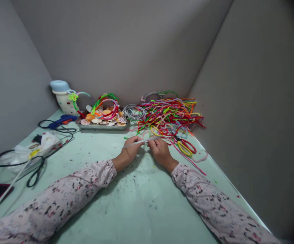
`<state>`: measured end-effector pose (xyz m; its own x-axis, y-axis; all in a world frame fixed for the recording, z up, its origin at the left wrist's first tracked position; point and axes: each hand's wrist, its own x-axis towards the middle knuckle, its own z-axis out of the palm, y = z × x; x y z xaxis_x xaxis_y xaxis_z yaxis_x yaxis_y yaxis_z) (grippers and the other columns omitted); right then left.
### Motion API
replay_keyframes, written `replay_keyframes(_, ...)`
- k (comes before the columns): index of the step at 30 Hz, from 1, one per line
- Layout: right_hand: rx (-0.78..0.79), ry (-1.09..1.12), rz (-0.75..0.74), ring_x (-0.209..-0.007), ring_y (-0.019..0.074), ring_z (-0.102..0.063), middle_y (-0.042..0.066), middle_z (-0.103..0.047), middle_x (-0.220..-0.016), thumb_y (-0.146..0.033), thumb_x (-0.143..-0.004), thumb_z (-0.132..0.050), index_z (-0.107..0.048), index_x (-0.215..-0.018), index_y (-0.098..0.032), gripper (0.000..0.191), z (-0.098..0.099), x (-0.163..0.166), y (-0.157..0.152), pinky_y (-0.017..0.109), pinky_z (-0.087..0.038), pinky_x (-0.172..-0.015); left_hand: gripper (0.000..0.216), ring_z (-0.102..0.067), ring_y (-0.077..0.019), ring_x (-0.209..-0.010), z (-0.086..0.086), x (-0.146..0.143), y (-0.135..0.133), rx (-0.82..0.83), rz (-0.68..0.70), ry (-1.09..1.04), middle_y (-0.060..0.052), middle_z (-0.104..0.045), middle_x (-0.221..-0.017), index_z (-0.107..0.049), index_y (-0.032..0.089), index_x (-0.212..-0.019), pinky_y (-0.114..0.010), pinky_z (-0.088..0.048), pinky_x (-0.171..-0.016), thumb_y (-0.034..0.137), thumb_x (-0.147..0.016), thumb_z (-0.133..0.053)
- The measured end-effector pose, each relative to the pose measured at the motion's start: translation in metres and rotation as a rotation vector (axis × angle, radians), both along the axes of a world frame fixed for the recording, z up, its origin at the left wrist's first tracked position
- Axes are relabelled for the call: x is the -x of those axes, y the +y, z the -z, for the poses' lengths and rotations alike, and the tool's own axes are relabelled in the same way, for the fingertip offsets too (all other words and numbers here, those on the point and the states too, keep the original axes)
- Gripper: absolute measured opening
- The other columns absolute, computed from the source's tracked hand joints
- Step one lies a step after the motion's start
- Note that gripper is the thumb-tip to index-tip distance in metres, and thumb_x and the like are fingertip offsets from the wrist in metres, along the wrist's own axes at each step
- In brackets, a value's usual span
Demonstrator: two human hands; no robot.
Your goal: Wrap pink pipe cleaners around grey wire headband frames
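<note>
My left hand (131, 149) and my right hand (160, 149) rest on the pale green table (136, 203), fingers curled, and together pinch a thin white pipe cleaner (143, 141) held level between them. Just beyond my hands lies a big tangled pile of coloured pipe cleaners (169, 117). A yellow-and-red pair of scissors (186, 147) lies right of my right hand.
A metal tray (102, 126) holds shells and coloured hoops. Left of it are a blue glue gun (61, 120), a white-and-blue container (64, 98), black cables, black scissors (36, 173) and a plastic bag (32, 150). Grey walls close the corner.
</note>
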<state>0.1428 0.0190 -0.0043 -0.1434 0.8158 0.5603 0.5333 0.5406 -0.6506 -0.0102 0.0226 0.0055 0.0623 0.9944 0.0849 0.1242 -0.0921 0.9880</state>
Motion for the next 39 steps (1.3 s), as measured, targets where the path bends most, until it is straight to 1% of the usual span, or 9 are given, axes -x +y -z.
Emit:
replay_keyframes(4,-0.018,-0.005,-0.012,-0.064,0.0155,-0.056,0.002,-0.063,-0.065,-0.03,-0.09,-0.044,-0.06,-0.066,-0.019,0.031,0.001,0.0,0.0,0.026,-0.04,-0.062,0.022,-0.035,-0.0088,-0.048,0.0,-0.001,0.0,0.018,0.012,-0.012,0.005,-0.042,-0.05,-0.05,0.017,-0.057,-0.023,-0.026,-0.047,0.034,-0.065,-0.06)
replay_keyframes(8,0.018,0.012,0.05,-0.061,0.0155,-0.055,0.002,-0.062,-0.062,-0.031,-0.089,-0.045,-0.058,-0.06,-0.019,0.034,0.0,-0.001,0.002,0.026,-0.039,-0.061,0.024,-0.035,-0.0094,-0.05,-0.004,-0.002,-0.004,-0.001,0.017,0.005,0.005,-0.042,-0.051,-0.049,0.017,-0.059,-0.023,-0.028,-0.049,0.037,-0.069,-0.059)
replay_keyframes(10,0.042,0.02,0.091,-0.059,0.0156,-0.055,0.002,-0.06,-0.059,-0.031,-0.089,-0.045,-0.056,-0.057,-0.019,0.036,-0.001,-0.001,0.003,0.026,-0.038,-0.06,0.024,-0.038,-0.0104,-0.053,-0.008,-0.002,-0.007,-0.024,0.007,0.027,0.004,-0.045,-0.055,-0.052,0.017,-0.063,-0.023,-0.031,-0.052,0.038,-0.071,-0.059)
replay_keyframes(13,0.065,0.031,0.133,-0.057,0.0155,-0.054,0.001,-0.06,-0.057,-0.032,-0.089,-0.045,-0.055,-0.055,-0.019,0.037,0.0,-0.002,0.005,0.027,-0.036,-0.059,0.019,-0.046,-0.0122,-0.063,-0.012,-0.002,-0.011,-0.091,-0.021,0.045,0.002,-0.053,-0.067,-0.057,0.016,-0.074,-0.023,-0.035,-0.058,0.035,-0.073,-0.059)
replay_keyframes(16,0.065,0.04,0.135,-0.057,0.0153,-0.054,0.001,-0.06,-0.056,-0.032,-0.088,-0.046,-0.055,-0.055,-0.019,0.037,0.001,-0.002,0.006,0.026,-0.036,-0.058,0.018,-0.049,-0.0126,-0.069,-0.012,-0.002,-0.013,-0.164,-0.033,0.043,0.0,-0.057,-0.079,-0.058,0.016,-0.085,-0.023,-0.037,-0.062,0.03,-0.073,-0.06)
replay_keyframes(19,0.064,0.045,0.108,-0.058,0.0151,-0.054,0.001,-0.06,-0.057,-0.031,-0.089,-0.046,-0.056,-0.057,-0.019,0.036,0.001,-0.002,0.005,0.026,-0.036,-0.059,0.02,-0.048,-0.0119,-0.068,-0.01,-0.002,-0.014,-0.205,-0.023,0.046,-0.001,-0.057,-0.081,-0.058,0.016,-0.09,-0.022,-0.038,-0.061,0.028,-0.074,-0.06)
replay_keyframes(26,0.073,0.045,0.08,-0.059,0.0151,-0.054,0.001,-0.059,-0.059,-0.03,-0.089,-0.045,-0.057,-0.061,-0.019,0.032,-0.004,-0.001,0.003,0.026,-0.037,-0.059,0.019,-0.051,-0.0131,-0.073,-0.005,0.0,-0.011,-0.32,-0.033,0.151,-0.002,-0.058,-0.084,-0.062,0.017,-0.089,-0.023,-0.042,-0.066,0.03,-0.075,-0.061)
replay_keyframes(35,0.025,0.023,0.056,-0.061,0.0153,-0.055,0.001,-0.06,-0.062,-0.031,-0.091,-0.043,-0.056,-0.061,-0.019,0.035,-0.004,-0.001,0.003,0.026,-0.038,-0.062,0.02,-0.056,-0.0143,-0.077,-0.001,0.0,-0.009,-0.308,-0.027,0.125,-0.004,-0.061,-0.09,-0.064,0.015,-0.09,-0.025,-0.045,-0.07,0.03,-0.077,-0.061)
replay_keyframes(39,0.033,0.029,0.052,-0.063,0.016,-0.055,0.002,-0.061,-0.064,-0.029,-0.091,-0.042,-0.057,-0.063,-0.019,0.033,-0.001,-0.002,0.004,0.026,-0.039,-0.062,0.019,-0.057,-0.0144,-0.077,-0.002,0.0,-0.009,-0.31,-0.038,0.134,-0.005,-0.061,-0.09,-0.065,0.015,-0.089,-0.025,-0.046,-0.07,0.028,-0.076,-0.062)
